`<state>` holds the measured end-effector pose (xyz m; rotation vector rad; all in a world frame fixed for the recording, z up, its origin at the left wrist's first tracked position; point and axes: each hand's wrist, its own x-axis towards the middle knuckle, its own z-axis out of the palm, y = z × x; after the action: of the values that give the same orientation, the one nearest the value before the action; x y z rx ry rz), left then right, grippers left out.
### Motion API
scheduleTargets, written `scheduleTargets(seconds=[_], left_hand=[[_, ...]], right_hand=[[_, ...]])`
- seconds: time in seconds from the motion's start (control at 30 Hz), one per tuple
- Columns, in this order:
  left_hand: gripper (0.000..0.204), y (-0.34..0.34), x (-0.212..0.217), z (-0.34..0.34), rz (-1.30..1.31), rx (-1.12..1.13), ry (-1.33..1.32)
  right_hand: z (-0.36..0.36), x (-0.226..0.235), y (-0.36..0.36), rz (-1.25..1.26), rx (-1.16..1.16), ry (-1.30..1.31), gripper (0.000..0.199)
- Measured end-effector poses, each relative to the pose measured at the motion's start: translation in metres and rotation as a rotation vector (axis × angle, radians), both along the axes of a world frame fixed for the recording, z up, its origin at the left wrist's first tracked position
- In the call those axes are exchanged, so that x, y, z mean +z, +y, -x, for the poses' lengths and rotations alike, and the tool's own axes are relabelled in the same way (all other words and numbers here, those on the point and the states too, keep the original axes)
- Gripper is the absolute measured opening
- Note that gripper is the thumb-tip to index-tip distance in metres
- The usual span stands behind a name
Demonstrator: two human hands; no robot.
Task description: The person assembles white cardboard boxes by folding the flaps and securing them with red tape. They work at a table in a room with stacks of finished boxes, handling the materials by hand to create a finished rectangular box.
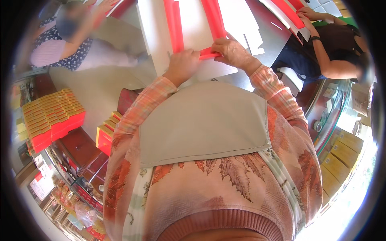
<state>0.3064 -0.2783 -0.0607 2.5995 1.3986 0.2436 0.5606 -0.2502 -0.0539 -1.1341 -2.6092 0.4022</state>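
Note:
Across the white-topped work surface lies a red cardboard piece with two long upright red strips (173,30) and a short red end strip (206,54) joining them at the near side. The space between the strips is white. My left hand (183,66) is closed on the near left corner, its fingers partly hidden by the back of the hand. On the near right corner my right hand (234,52) pinches the end strip between thumb and fingers. Both hands are close together in front of my grey apron (205,120).
White cardboard sheets (245,28) with notched edges spread on the table. At right a person (333,48) handles another red-and-white piece; a second person (68,44) stands at left. Stacked red and yellow boxes (54,116) and a glass case (329,108) flank me.

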Motion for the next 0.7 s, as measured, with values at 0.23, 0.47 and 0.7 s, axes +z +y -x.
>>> scheduleTargets(seconds=[0.23, 0.47, 0.7], left_hand=[[0.013, 0.002, 0.002, -0.004, 0.02, 0.014, -0.138], [0.007, 0.009, 0.01, -0.003, -0.06, -0.108, -0.016], [0.007, 0.002, -0.003, 0.014, -0.305, -0.258, -0.088]], right_hand=[[0.012, 0.005, 0.009, 0.015, -0.003, -0.215, 0.022], [0.033, 0.017, -0.004, 0.016, -0.026, -0.652, 0.012], [0.031, 0.002, -0.017, -0.131, -0.013, -0.434, 0.009]])
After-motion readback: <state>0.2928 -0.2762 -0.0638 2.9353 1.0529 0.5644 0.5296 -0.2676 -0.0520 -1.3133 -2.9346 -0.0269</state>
